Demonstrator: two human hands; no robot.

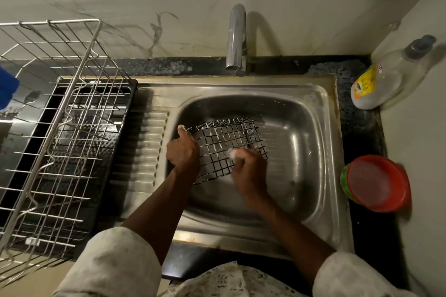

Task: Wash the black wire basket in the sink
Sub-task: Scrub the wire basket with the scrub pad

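The black wire basket (225, 138) lies tilted over the steel sink (311, 103), its mesh streaked with white suds. My left hand (182, 150) grips its left edge, thumb pointing up along the rim. My right hand (251, 172) is blurred over the basket's near right part and holds a small foamy scrubber (235, 154) against the wires. The scrubber is mostly hidden by my fingers. No water comes from the faucet (237, 38) above the bowl.
A metal dish rack (60, 128) stands on a black tray left of the sink's ribbed drainboard (149, 152). A dish-soap bottle (386, 79) lies in the right corner. A red-lidded round container (376, 182) sits on the counter at the right.
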